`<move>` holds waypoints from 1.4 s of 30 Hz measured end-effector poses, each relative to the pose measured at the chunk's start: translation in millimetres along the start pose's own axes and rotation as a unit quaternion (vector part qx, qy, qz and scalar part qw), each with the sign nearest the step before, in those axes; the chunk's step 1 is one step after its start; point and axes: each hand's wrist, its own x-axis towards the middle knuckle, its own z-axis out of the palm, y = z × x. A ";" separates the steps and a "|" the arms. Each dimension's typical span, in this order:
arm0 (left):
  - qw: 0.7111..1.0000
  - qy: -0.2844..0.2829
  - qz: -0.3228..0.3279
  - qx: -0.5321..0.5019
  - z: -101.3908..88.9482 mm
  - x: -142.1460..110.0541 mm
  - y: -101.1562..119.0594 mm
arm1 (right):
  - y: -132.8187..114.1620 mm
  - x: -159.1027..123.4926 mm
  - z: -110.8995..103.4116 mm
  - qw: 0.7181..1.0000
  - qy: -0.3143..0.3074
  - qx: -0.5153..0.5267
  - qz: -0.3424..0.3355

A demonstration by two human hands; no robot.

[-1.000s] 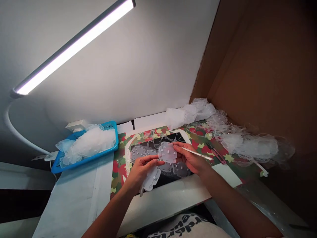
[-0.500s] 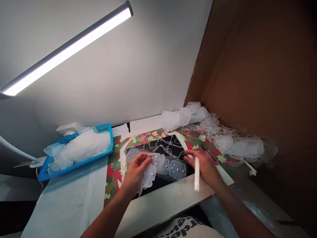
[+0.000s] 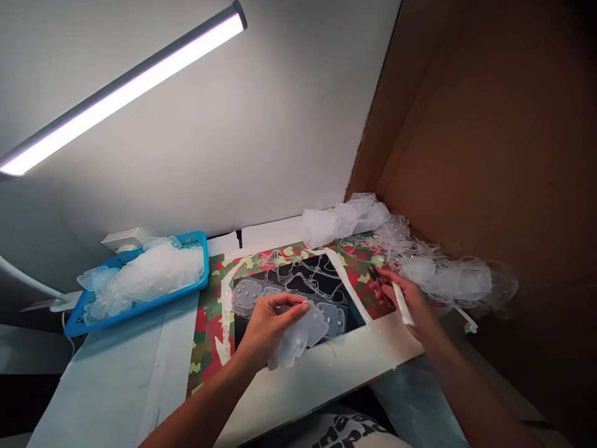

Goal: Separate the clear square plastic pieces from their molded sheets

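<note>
My left hand pinches several thin, translucent plastic-like pieces with rounded edges, above the front of a black sheet. Flat on that sheet lie similar clear pads with small raised studs, and thin clear trimmings curl behind them. My right hand is off to the right, closed around a white stick-like tool. Its fingertips are at a slim dark-tipped tool above the patterned mat; whether they grip it I cannot tell.
A blue basket heaped with translucent pieces stands at the left. Clear pieces and tangled trimmings pile along the back right, by a brown cardboard wall. A patterned mat lies beneath the sheet. A tube lamp shines overhead.
My right hand has moved right, away from the black sheet, with the white stick-like tool, reaching the dark-tipped tool. My left hand has shifted slightly right and lower with its pieces.
</note>
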 end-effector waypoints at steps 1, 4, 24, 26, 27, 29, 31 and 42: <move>1.000 -0.006 0.007 0.012 0.6 -1.9 2.4 | -9.6 -5.0 8.8 0.995 -0.063 0.074 0.011; 0.998 -0.012 0.037 0.052 1.2 -7.0 8.0 | -39.8 -24.2 36.1 0.963 -0.217 0.157 0.026; 0.987 -0.035 0.098 0.123 -11.7 -27.0 17.0 | -80.3 -53.3 74.0 0.918 -0.216 -0.024 -0.331; 0.987 -0.035 0.097 0.124 -10.9 -27.0 17.9 | -81.6 -54.1 73.7 0.918 -0.220 -0.021 -0.329; 0.987 -0.036 0.097 0.124 -10.5 -27.0 18.4 | -82.6 -54.5 73.6 0.919 -0.221 -0.021 -0.326; 0.987 -0.039 0.096 0.123 -10.0 -27.2 19.2 | -84.9 -55.5 73.5 0.921 -0.222 -0.022 -0.320; 0.986 -0.043 0.097 0.126 -9.9 -27.2 19.5 | -86.7 -56.1 73.6 0.922 -0.219 -0.023 -0.317; 0.976 -0.061 0.112 0.177 -10.4 -26.9 27.0 | -77.6 -52.7 70.0 0.910 -0.216 -0.057 -0.348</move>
